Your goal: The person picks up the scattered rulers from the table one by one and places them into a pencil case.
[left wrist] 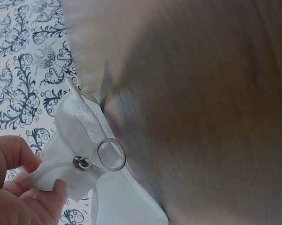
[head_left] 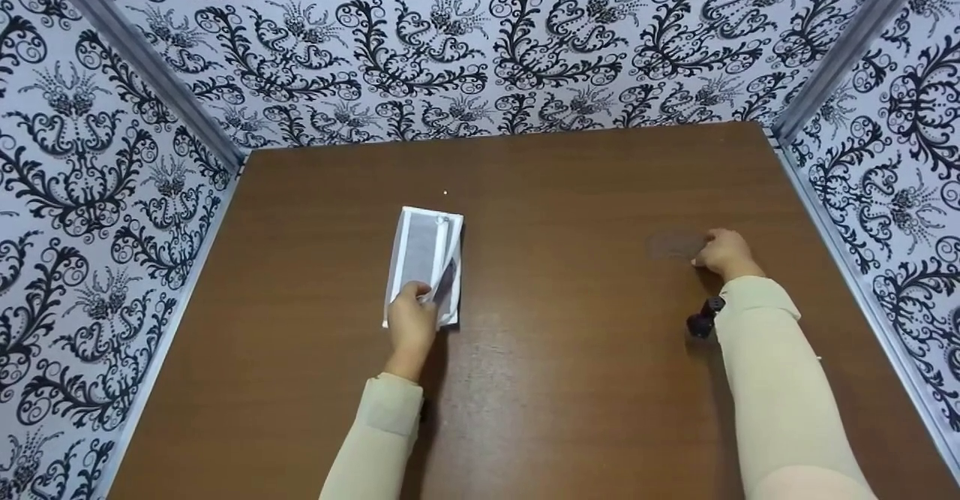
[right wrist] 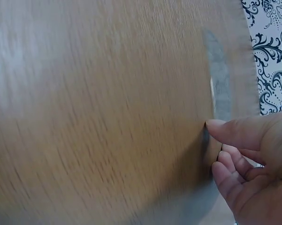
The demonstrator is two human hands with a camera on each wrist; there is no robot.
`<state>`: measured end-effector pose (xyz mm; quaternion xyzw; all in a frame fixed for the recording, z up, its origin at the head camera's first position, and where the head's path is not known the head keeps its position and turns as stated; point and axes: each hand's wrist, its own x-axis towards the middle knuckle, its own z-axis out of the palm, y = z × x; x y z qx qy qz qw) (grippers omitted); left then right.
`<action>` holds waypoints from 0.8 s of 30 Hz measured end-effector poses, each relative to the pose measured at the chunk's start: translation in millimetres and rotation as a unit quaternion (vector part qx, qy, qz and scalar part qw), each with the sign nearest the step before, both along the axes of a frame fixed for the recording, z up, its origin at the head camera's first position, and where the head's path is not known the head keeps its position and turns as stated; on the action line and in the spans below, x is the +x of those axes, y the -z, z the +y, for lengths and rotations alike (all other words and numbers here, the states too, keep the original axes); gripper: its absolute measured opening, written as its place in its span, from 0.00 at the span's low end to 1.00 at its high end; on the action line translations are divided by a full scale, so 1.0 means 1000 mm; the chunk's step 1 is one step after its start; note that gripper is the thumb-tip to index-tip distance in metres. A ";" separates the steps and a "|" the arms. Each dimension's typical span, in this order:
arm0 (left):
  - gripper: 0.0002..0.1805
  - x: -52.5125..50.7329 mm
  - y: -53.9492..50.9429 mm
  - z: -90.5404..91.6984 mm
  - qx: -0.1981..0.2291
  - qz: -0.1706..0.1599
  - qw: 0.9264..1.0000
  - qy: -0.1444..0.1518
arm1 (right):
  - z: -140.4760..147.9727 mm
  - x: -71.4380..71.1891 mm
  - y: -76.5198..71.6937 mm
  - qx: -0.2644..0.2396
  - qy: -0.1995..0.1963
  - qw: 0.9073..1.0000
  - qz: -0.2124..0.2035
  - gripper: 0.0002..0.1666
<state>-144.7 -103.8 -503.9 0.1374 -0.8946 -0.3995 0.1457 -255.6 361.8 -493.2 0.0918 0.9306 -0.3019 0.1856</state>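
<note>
On the left of the tabletop lies a white zipper pouch (head_left: 424, 248) with see-through mesh panels. My left hand (head_left: 414, 318) pinches its near edge. In the left wrist view, the thumb and fingers grip a fold of the pouch (left wrist: 80, 122), and a zipper pull with a metal ring (left wrist: 111, 154) hangs beside them. Far to the right, my right hand (head_left: 727, 252) pinches a thin, see-through, round-edged piece (head_left: 673, 245) that looks like clear plastic. Its curved edge shows as a pale sliver (right wrist: 219, 79) in the right wrist view; the fingers partly hide it.
The brown wooden tabletop (head_left: 555, 320) runs beneath both hands. Patterned walls (head_left: 450, 42) close it in at the back and both sides, with grey metal strips at the corners. A tiny white speck (head_left: 445, 193) lies beyond the pouch. A black wrist camera (head_left: 703, 320) sits by the right sleeve.
</note>
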 end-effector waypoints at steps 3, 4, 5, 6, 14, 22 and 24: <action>0.12 0.000 0.000 -0.001 0.001 0.004 1.000 0.008 | -0.002 -0.002 0.000 0.001 -0.004 1.000 -0.010 0.38; 0.12 0.000 -0.001 -0.001 0.001 0.005 1.000 0.009 | -0.002 -0.002 0.000 0.001 -0.003 1.000 -0.011 0.39; 0.12 0.001 -0.001 -0.002 0.001 0.005 1.000 0.011 | -0.003 -0.003 0.000 0.000 -0.003 1.000 -0.011 0.39; 0.12 0.001 -0.001 -0.002 0.002 0.003 1.000 0.012 | -0.003 -0.003 -0.001 0.000 -0.004 1.000 -0.009 0.39; 0.12 0.000 -0.002 -0.004 0.007 -0.006 1.000 0.011 | -0.006 -0.006 -0.001 -0.053 -0.024 0.998 0.016 0.44; 0.12 -0.001 -0.001 -0.003 0.015 -0.013 1.000 0.006 | -0.012 -0.009 0.005 -0.090 -0.029 0.995 0.028 0.51; 0.11 -0.001 -0.001 -0.003 0.015 -0.013 1.000 0.004 | -0.014 -0.010 0.007 -0.093 -0.030 0.995 0.036 0.52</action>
